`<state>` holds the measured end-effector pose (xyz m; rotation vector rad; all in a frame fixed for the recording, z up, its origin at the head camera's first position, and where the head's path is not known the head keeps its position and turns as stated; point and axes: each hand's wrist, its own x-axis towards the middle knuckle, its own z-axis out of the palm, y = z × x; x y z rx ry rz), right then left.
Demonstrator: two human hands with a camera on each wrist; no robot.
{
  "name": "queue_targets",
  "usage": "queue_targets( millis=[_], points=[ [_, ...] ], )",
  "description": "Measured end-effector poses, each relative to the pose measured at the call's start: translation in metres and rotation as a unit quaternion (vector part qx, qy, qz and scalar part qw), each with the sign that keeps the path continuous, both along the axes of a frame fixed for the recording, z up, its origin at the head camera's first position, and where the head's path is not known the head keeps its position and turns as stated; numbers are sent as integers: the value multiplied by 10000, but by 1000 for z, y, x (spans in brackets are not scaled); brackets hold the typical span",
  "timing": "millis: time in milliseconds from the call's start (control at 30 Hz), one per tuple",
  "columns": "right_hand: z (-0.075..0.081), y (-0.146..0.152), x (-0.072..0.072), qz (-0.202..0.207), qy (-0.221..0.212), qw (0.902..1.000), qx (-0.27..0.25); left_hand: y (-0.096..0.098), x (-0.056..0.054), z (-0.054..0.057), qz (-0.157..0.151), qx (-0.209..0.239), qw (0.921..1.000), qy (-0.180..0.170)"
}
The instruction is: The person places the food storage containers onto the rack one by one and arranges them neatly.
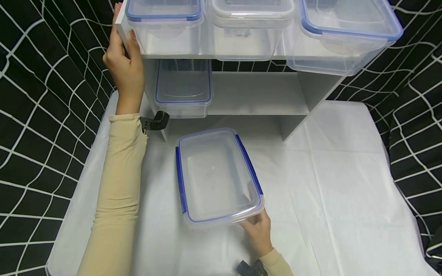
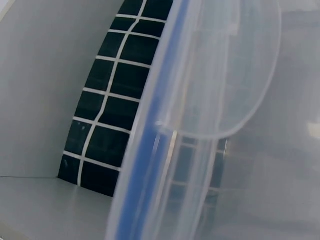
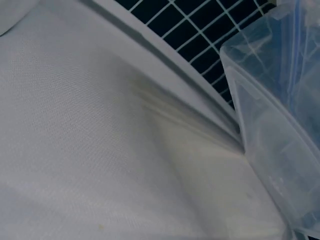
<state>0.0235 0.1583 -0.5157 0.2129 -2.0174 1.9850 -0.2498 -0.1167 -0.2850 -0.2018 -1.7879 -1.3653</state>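
A clear rectangular food container [image 1: 214,172] with a blue-edged lid and dark blue side clips is in the middle of the head view, above the white cloth. My right hand [image 1: 258,230] grips its near right corner, with the fingers partly hidden beneath it. At the upper left, my left hand [image 1: 125,65] holds the side panel of a white shelf unit [image 1: 255,94], thumb on the front edge and fingers around the outside. In the right wrist view a clear plastic container [image 3: 275,145] shows at the right edge; no fingers are visible there.
Three containers stand on the top shelf: a blue-rimmed one [image 1: 165,38] at left, a white-lidded one [image 1: 245,40] in the middle and another blue-rimmed one [image 1: 345,42] overhanging at right. Below sits another container [image 1: 183,88]. Black netted walls [image 1: 41,126] flank the white cloth [image 1: 345,191].
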Motion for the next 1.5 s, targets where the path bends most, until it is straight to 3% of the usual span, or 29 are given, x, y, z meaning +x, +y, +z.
queue_targets(
  millis=[333, 500, 600, 833, 1000, 1133, 1300, 1500],
  points=[
    [11, 13, 9, -521, 633, 9922, -939, 0, 0, 0, 3, -41, 10000, 24],
    [23, 21, 10, -514, 1109, 9829, -1380, -1, 0, -1, 22, -49, 10000, -41],
    [30, 26, 11, -560, 1419, 9711, -1835, -1, 0, -1, 2, -26, 10000, -26],
    [54, 33, 19, -1130, 1759, 9294, -3042, 0, 0, -2, -23, 37, 10000, 57],
    [81, 31, 19, -1541, 2026, 9008, -3518, 1, 0, -2, -18, 44, 10000, 51],
    [99, 26, 10, -1714, 2273, 8792, -3820, -1, 0, -1, 8, 21, 10000, 25],
    [104, 24, -6, -1753, 2448, 8686, -3936, -2, 1, -1, 29, -27, 10000, -28],
    [101, 26, -23, -2132, 2459, 8715, -3670, -2, 2, 0, -1, -108, 9999, -106]
  ],
)
